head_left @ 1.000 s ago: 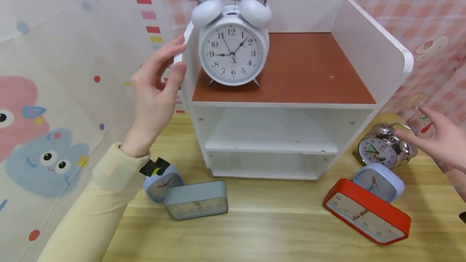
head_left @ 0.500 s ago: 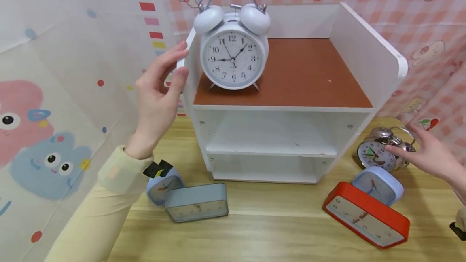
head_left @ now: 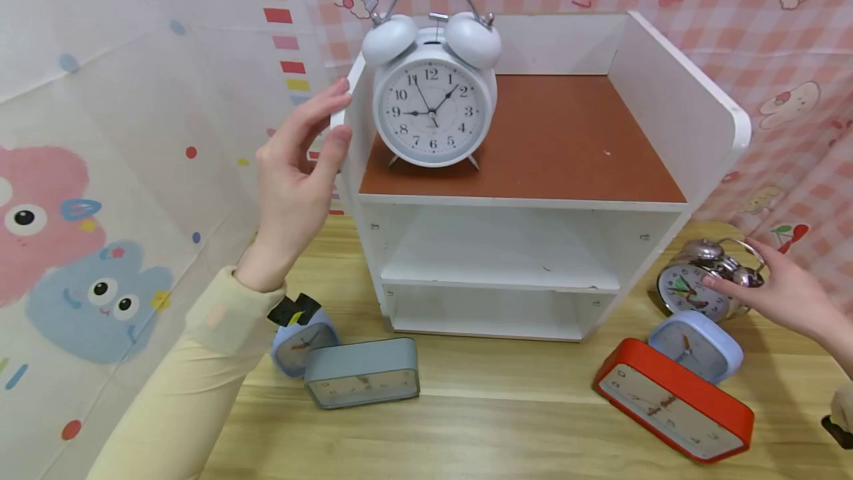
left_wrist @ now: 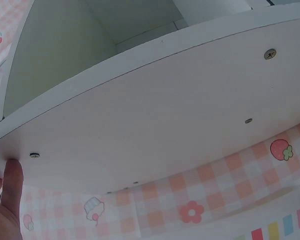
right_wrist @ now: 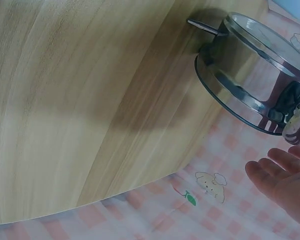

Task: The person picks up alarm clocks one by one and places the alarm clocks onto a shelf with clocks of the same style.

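My left hand [head_left: 298, 169] rests at the front edge of a white shelf unit's [head_left: 356, 243] left side panel. In the left wrist view its fingers [left_wrist: 12, 185] touch the panel's outer face. At the right, my right hand [head_left: 793, 287] is at a silver twin-bell alarm clock [head_left: 693, 289], thumb in front of the bells and index finger behind the carrying handle. The right wrist view shows the other fingers [right_wrist: 277, 175] extended beside the metal clock. A white twin-bell alarm clock [head_left: 433, 113] stands upright on the unit's brown top, at the left.
A red clock [head_left: 680, 398] and a light blue clock [head_left: 696, 347] lie before the silver one. Left of centre on the wooden table [head_left: 493, 428] are a grey-green clock [head_left: 363, 372] and a blue clock [head_left: 303, 347]. Patterned cloth [head_left: 706, 58] hangs behind.
My right hand has moved left and down to the silver alarm clock, its thumb now before the bells. The left hand stays on the panel; the head view has tilted slightly.
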Tool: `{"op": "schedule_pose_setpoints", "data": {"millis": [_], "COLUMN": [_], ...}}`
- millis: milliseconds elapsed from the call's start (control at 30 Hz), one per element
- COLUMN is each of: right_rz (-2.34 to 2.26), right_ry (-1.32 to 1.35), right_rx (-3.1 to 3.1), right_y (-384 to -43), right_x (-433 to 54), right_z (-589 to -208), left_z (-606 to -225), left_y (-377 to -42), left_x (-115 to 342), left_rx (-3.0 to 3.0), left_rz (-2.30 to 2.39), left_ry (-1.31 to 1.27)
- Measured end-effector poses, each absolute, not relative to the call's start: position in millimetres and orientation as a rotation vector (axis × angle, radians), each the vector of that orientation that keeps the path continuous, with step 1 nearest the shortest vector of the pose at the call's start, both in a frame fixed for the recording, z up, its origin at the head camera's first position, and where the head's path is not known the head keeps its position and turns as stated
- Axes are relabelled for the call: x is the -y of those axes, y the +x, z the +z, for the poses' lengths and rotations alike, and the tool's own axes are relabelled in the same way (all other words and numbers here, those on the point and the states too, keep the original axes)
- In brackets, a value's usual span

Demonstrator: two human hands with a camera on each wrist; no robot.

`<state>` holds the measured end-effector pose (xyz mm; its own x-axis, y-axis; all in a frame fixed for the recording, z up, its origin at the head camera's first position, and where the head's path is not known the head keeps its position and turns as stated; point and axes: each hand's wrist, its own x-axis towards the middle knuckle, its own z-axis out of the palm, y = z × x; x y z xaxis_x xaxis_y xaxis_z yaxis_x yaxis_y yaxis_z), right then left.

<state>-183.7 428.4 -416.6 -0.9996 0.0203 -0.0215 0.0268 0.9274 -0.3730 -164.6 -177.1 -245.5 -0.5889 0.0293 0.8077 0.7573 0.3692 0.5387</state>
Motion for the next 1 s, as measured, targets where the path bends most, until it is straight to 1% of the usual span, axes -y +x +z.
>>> {"op": "schedule_pose_setpoints", "data": {"millis": [167,633,1000], "right_rz": [-0.617,-0.688,-0.703], "right_ry": [0.022,0.090,0.051], "right_rx": [-3.040,-2.978,-3.065], "right_y": [-184.6,-184.1,-183.6], "right_x": [-428.4,-425.3,-424.9], "right_z": [-417.9,-429.9,-434.5], "left_z": [-244.9,-246.8,-247.4], "left_y": [-165.1,-166.0,-166.2], "left_x": [176.8,177.1,176.8], "left_rx": [1.904,1.897,1.893], "left_rz": [-1.265,-1.260,-1.251], "left_ry": [-0.680,-0.683,-0.677]}}
